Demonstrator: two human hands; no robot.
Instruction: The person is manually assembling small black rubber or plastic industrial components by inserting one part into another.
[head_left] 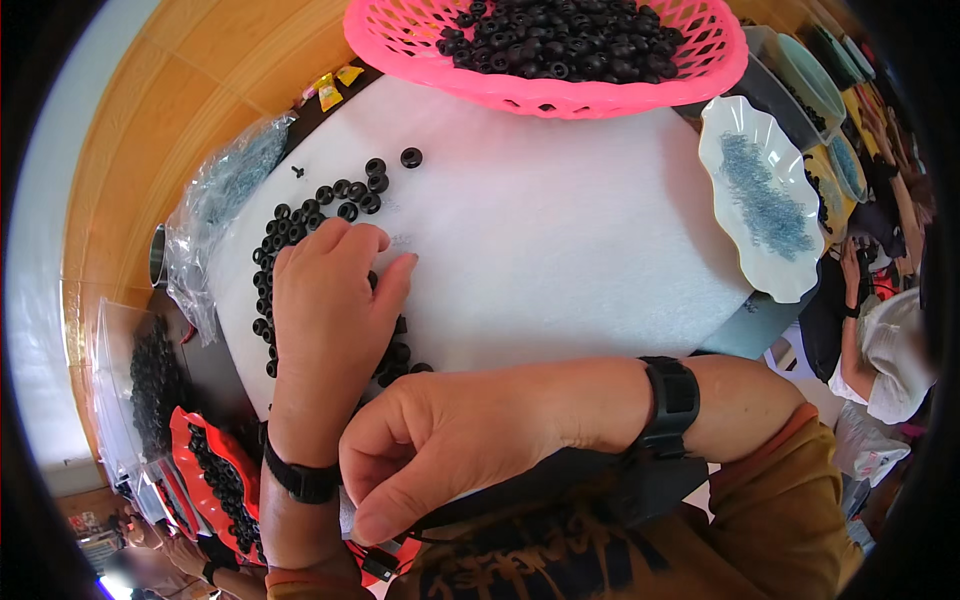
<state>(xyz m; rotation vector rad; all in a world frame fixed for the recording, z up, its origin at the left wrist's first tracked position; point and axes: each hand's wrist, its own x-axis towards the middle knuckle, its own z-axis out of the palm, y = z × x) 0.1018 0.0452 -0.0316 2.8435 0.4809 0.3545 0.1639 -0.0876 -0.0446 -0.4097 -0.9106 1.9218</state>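
My left hand (335, 290) rests palm down among small round black parts (290, 228), each with a hollow or ring-shaped top. Its fingers bend over the parts and the thumb stands apart; the palm side is hidden. My right hand (430, 435) lies in front of my left forearm, close to the table's near edge. Its fingers are curled in beside the thumb, and whatever they may hold is out of sight. More black parts (398, 355) lie just beyond it. A tiny black pin-like piece (297, 172) sits apart on the white sheet (540, 240).
A pink basket (560, 97) heaped with black parts stands at the far side. At right is a white scalloped dish (790, 275) of tiny bluish pieces. Left are a clear plastic bag (225, 180) and a red tray (190, 450) of black parts. Other people sit nearby.
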